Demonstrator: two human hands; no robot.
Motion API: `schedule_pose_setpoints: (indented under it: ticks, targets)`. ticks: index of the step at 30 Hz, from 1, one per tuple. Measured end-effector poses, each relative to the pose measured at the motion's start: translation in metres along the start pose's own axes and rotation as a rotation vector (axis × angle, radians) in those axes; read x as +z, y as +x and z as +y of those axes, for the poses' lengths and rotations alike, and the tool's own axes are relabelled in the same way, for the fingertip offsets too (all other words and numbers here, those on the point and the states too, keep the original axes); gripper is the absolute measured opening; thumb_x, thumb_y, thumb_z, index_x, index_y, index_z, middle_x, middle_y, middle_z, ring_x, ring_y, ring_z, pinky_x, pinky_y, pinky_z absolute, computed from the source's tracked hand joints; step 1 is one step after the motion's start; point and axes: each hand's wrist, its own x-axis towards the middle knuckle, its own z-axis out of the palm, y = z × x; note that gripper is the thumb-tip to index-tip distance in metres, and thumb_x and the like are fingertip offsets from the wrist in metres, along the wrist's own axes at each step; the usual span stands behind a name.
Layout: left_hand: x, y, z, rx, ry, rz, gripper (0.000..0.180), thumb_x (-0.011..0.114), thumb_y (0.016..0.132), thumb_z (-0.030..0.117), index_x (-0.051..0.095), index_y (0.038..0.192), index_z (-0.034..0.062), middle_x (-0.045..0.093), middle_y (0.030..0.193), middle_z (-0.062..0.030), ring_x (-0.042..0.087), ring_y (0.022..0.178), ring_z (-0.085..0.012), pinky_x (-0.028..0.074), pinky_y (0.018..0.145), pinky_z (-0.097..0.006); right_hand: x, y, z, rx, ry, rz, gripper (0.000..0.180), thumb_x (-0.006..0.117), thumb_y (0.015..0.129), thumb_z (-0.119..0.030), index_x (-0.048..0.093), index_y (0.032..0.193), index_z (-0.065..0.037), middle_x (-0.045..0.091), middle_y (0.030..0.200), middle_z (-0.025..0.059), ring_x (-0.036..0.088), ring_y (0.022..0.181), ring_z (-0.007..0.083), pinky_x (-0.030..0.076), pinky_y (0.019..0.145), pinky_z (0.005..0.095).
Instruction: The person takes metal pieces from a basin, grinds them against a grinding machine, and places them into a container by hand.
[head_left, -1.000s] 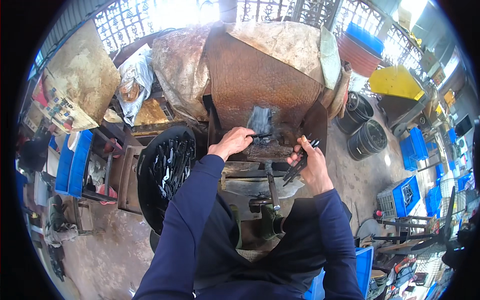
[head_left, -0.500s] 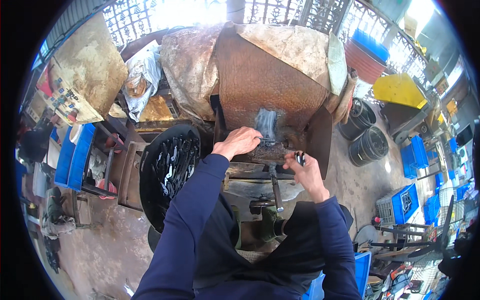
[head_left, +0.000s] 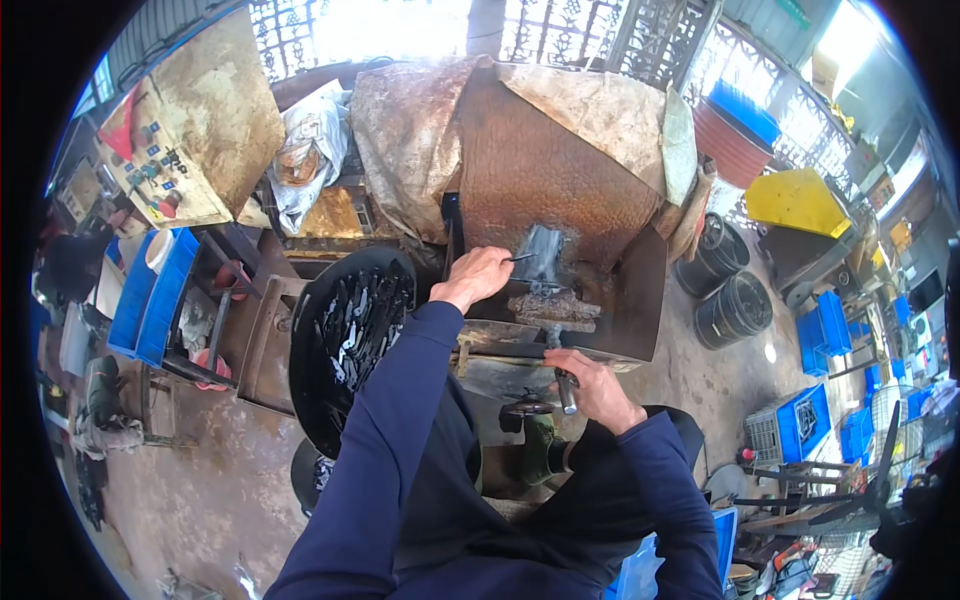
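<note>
My left hand pinches a thin dark metal strip, which points right, toward a worn steel block. Behind the block, a bluish-grey worn patch marks the brown backing sheet. Closer to me, my right hand has its fingers wrapped round the dark handle of a short tool that looks like a hammer. The tool's far end lies near the block's front edge. To the left of my left forearm, a round black pan holds many dark and shiny strips.
Metal side walls flank the block. Two black buckets stand on the floor at right. Blue crates sit farther right, and a blue bin at left. A second container is below the pan.
My right hand has come down and closed round the hammer-like tool's handle; the dark shiny piece at its fingers no longer shows. My left hand still holds a strip. The view has shifted slightly.
</note>
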Motion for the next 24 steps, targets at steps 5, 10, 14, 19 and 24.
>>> schedule_pose_setpoints:
  ticks: [5, 10, 14, 19, 24]
  targets:
    - [-0.001, 0.001, 0.007, -0.055, -0.055, 0.072, 0.035, 0.056, 0.098, 0.034, 0.070, 0.117, 0.0079, 0.069, 0.116, -0.0204, 0.063, 0.112, -0.0407, 0.049, 0.095, -0.048, -0.002, 0.005, -0.002, 0.037, 0.044, 0.067, 0.037, 0.074, 0.083, -0.005, 0.064, 0.119, -0.005, 0.066, 0.126, 0.0129, 0.064, 0.116, 0.0357, 0.055, 0.093, 0.0392]
    - [-0.002, 0.007, 0.009, 0.013, -0.103, 0.243, 0.029, 0.055, 0.096, 0.027, 0.070, 0.110, 0.0073, 0.071, 0.109, -0.0211, 0.065, 0.107, -0.0409, 0.051, 0.091, -0.050, -0.010, 0.036, -0.005, 0.189, 0.274, 0.282, 0.029, 0.074, 0.087, -0.005, 0.065, 0.115, -0.002, 0.070, 0.118, 0.0097, 0.068, 0.085, 0.0205, 0.057, 0.071, 0.0317]
    - [-0.002, 0.015, 0.012, 0.040, -0.110, 0.348, 0.032, 0.057, 0.097, 0.030, 0.069, 0.116, 0.0062, 0.069, 0.118, -0.0195, 0.064, 0.111, -0.0393, 0.050, 0.094, -0.047, -0.026, 0.081, -0.011, 0.395, 0.494, 0.458, 0.023, 0.073, 0.091, -0.008, 0.065, 0.111, -0.001, 0.070, 0.112, 0.0072, 0.059, 0.066, 0.0090, 0.052, 0.052, 0.0254]
    - [-0.012, 0.008, 0.027, 0.093, -0.321, 0.398, 0.027, 0.058, 0.096, 0.024, 0.068, 0.113, 0.0048, 0.070, 0.107, -0.0215, 0.066, 0.102, -0.0408, 0.052, 0.087, -0.047, -0.047, 0.137, 0.016, 0.432, 0.468, 0.535, 0.023, 0.072, 0.093, -0.014, 0.066, 0.110, 0.000, 0.068, 0.099, 0.0061, 0.056, 0.059, 0.0102, 0.049, 0.044, 0.0261]
    - [-0.022, 0.004, 0.036, 0.012, -0.389, 0.321, 0.024, 0.059, 0.095, 0.020, 0.066, 0.108, 0.0015, 0.069, 0.093, -0.0232, 0.066, 0.091, -0.0414, 0.051, 0.078, -0.048, -0.060, 0.186, 0.045, 0.495, 0.413, 0.631, 0.026, 0.074, 0.092, -0.021, 0.066, 0.106, 0.000, 0.064, 0.082, 0.0040, 0.054, 0.049, 0.0110, 0.047, 0.040, 0.0277]
